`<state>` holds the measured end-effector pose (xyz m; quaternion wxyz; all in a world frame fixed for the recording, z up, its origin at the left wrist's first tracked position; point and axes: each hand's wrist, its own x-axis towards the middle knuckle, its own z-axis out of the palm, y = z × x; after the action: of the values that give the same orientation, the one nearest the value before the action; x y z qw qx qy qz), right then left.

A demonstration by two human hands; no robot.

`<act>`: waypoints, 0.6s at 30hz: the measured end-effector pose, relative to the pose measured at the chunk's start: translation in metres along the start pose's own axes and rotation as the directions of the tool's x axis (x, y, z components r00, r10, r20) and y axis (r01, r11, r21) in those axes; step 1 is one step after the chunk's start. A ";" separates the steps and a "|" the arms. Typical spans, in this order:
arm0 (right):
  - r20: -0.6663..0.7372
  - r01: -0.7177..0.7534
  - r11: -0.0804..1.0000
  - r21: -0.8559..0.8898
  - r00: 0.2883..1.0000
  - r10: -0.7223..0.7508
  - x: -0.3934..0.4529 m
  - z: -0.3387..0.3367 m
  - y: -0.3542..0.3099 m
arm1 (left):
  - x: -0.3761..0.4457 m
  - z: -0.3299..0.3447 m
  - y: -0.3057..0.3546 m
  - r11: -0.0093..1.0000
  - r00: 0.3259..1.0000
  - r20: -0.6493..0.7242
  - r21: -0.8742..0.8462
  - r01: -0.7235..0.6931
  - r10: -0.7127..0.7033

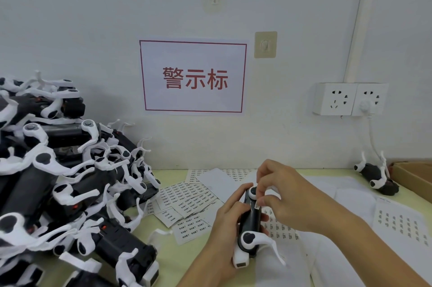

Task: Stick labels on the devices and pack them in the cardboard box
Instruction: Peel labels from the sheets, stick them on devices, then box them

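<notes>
One black-and-white device [251,221] is held upright just above the table [163,265] at centre, the left hand [230,223] curled round its body to steady it while the right hand [282,195] pinches a small label [257,205] against its upper side, apparently pressing it flat. Sheets of printed labels [194,200] lie fanned out just behind and beside the hands, within easy reach for the next peel. A large pile of devices [65,183], seemingly awaiting labels, fills the left of the table. At the far right, another device [376,178] lies beside the cardboard box [411,175], whose corner alone is in view, likely the packing point. A red-bordered sign [194,77] and wall sockets [350,99] hang behind.
</notes>
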<state>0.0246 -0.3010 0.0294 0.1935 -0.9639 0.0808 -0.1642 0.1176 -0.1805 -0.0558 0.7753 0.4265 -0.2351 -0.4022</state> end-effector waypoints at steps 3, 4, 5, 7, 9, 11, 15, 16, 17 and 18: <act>-0.006 0.004 1.000 -0.009 1.000 -0.004 0.000 0.001 -0.001 | -0.002 0.001 0.002 1.000 1.000 0.008 0.004 -0.004 0.004; -0.007 0.004 1.000 -0.008 1.000 -0.004 0.000 0.001 -0.001 | -0.002 0.001 0.002 1.000 1.000 0.008 0.007 -0.008 0.008; -0.010 0.004 1.000 -0.007 1.000 -0.004 0.000 0.001 -0.002 | -0.003 0.002 0.002 1.000 1.000 0.008 0.012 -0.013 0.013; -0.014 0.003 1.000 -0.009 1.000 -0.003 0.000 0.001 -0.002 | -0.005 0.004 0.003 1.000 1.000 0.011 0.024 -0.017 0.017; -0.015 0.002 1.000 -0.017 1.000 -0.003 0.000 0.001 -0.003 | -0.006 0.005 0.004 1.000 1.000 0.007 0.018 -0.018 0.018; -0.016 0.003 1.000 -0.027 1.000 -0.003 0.000 0.002 -0.003 | -0.006 0.006 0.005 1.000 1.000 0.000 0.002 -0.013 0.013; -0.017 0.003 0.999 -0.043 1.000 -0.004 -0.001 0.002 -0.004 | -0.006 0.005 0.004 1.000 1.000 -0.013 0.000 -0.015 0.015; -0.018 0.005 0.999 -0.046 1.000 -0.006 -0.001 0.002 -0.004 | -0.007 0.005 0.005 1.000 1.000 -0.013 0.001 -0.015 0.015; -0.019 0.007 0.999 -0.047 1.000 -0.008 -0.001 0.002 -0.005 | -0.007 0.005 0.005 1.000 1.000 -0.011 0.003 -0.014 0.014; -0.020 0.009 0.999 -0.048 1.000 -0.010 -0.001 0.002 -0.005 | -0.008 0.006 0.005 1.000 1.000 -0.007 0.002 -0.014 0.014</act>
<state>0.0251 -0.2959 0.0294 0.1687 -0.9669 0.0821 -0.1730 0.1113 -0.1749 -0.0487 0.7784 0.4273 -0.2356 -0.3951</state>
